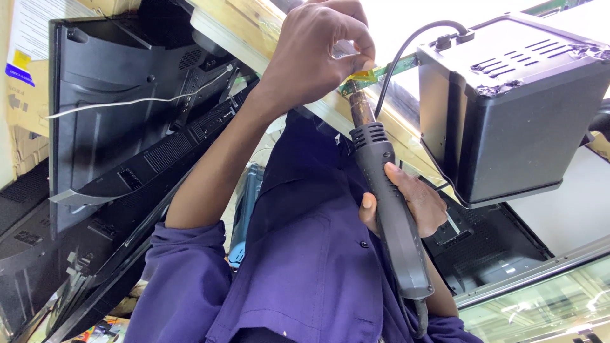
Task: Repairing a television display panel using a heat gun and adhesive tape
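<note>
My left hand (318, 54) is raised to the edge of a pale wooden bench (254, 32). Its thumb and fingers pinch a narrow green circuit strip (387, 70) with a yellow tab at its end. My right hand (413, 203) grips the black handle of a hot-air gun (387, 209). The gun's brown metal nozzle (361, 108) points up at the pinched yellow end, just under my left fingers. The gun's cord hangs from the bottom of the handle. My purple shirt (305, 267) fills the lower middle.
A black box-shaped unit (515, 108) with vent slots and a black cable (406, 44) stands right of the gun. Black television back covers (121, 127) lean at the left, with a white wire (127, 101) across them. A glass panel (546, 305) lies at the bottom right.
</note>
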